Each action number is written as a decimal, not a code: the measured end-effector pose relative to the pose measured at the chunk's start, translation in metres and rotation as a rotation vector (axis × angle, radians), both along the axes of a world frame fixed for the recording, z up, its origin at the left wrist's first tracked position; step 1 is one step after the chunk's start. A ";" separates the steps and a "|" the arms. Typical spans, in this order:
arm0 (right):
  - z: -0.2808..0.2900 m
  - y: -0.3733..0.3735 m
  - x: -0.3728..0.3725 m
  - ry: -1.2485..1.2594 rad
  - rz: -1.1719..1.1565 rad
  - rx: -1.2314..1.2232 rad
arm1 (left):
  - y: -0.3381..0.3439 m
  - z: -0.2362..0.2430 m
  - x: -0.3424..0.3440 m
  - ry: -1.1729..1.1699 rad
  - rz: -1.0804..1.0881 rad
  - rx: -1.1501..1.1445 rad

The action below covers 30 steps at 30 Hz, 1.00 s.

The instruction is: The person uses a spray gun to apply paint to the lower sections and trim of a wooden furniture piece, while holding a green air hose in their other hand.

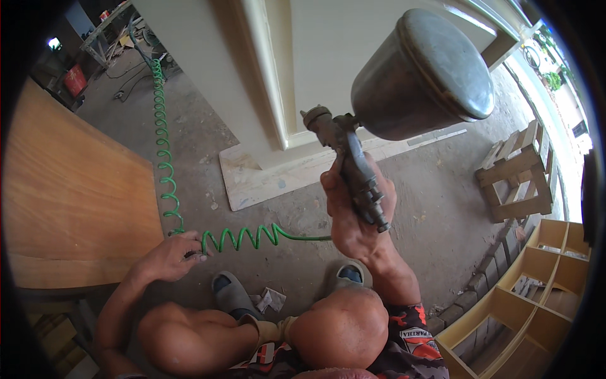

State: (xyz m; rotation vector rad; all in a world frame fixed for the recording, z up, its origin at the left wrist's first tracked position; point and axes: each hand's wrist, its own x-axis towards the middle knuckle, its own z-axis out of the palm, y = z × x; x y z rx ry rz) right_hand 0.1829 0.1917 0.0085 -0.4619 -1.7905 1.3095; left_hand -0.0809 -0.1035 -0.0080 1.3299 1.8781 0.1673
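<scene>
My right hand (361, 211) is wrapped round the handle of a metal spray gun (355, 155), raised in front of a cream-painted panel (328, 69). A large grey metal cup (416, 79) sits on the gun, and its nozzle points to the upper left, toward the panel. From behind my right hand a coiled green air hose (243, 237) runs left. My left hand (173, 258) is closed on that hose, low at the left beside a curved wooden board. Beyond it the hose stretches away up the left side. The trigger is partly hidden by my fingers.
The curved wooden board (82, 196) stands close at the left. Under the panel lies a pale flat board (252, 180). At right are a wooden crate-like stand (517, 174) and a compartmented wooden frame (505, 312). A red bucket (74, 80) is far left.
</scene>
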 end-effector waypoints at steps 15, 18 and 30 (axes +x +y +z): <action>-0.003 -0.056 -0.044 0.067 0.175 0.191 | -0.026 -0.011 -0.009 -0.037 0.057 0.058; -0.009 -0.056 -0.046 0.055 0.201 0.206 | -0.026 -0.010 -0.009 -0.037 0.062 0.046; -0.011 -0.025 -0.018 -0.002 0.109 0.137 | -0.013 -0.009 -0.002 -0.039 0.048 0.019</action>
